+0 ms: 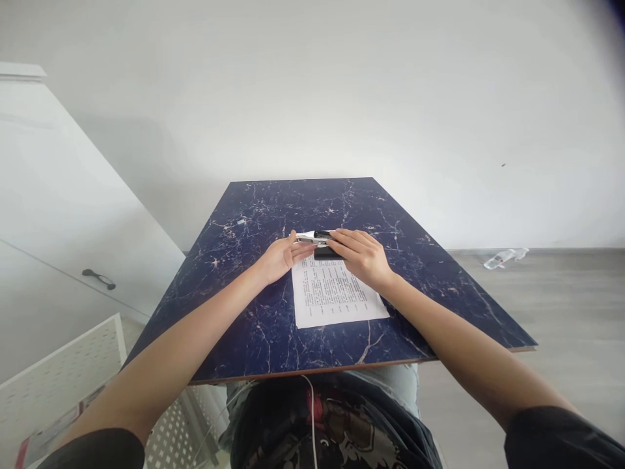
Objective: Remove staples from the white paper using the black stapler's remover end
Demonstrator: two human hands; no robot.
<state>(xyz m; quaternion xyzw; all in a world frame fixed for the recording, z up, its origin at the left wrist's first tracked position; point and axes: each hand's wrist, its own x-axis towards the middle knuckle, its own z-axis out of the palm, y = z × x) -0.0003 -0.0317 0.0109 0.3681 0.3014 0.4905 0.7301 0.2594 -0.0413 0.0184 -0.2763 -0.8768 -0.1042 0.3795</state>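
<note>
A black and silver stapler (329, 255) is in both hands, near the middle of the table, at the top edge of a printed sheet of paper (336, 301). I can't tell if it rests on the sheet or hangs just over it. Its long side runs from 9 o'clock to 3 o'clock, with the shiny part toward 9 and the black part toward 3; which end is the nose is too small to tell. The left hand (279, 260) comes in from about 8 o'clock and pinches the shiny end, thumb on the far side and fingers on the near side, likely to keep it from turning. The right hand (368, 262) comes in from 4 o'clock, its fingers close together and bent over the black part, maybe to hold it firm; its thumb is hidden. The paper lies flat toward 6 o'clock, perhaps so that it is close to the person. A tiny pale scrap (241, 222) sits at 10 o'clock on the dark blue marble-look table (273, 202). Farther out, a white cabinet (63, 176) stands at 9 o'clock, a clear plastic thing (505, 258) lies on the floor (517, 303) at 3, and a plain wall (312, 91) rises at 12.
</note>
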